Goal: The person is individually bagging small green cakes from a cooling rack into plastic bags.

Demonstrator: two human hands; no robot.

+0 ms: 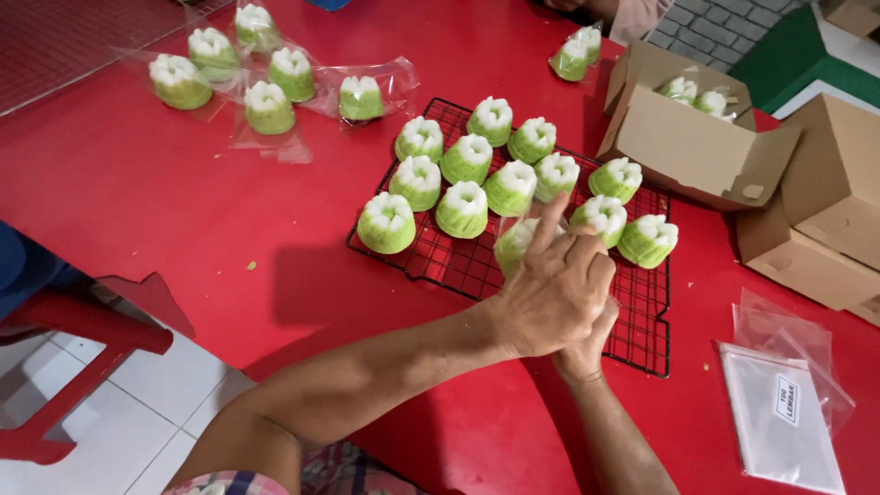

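Observation:
My left hand (555, 289) and my right hand (587, 348) are together over a black wire cooling rack (458, 266) on a red table. Between them they hold a green-and-white fluted cake (515, 243) inside a thin clear plastic wrapper. The right hand is mostly hidden under the left. Several unwrapped green-and-white cakes (466, 209) stand in rows on the rack just beyond my hands.
Several wrapped cakes (269, 107) lie at the far left of the table, one more (576, 57) at the back. An open cardboard box (687, 137) with cakes stands right, more boxes (825, 211) beside it. A stack of clear bags (779, 412) lies near right. A red bench (82, 339) is at the left.

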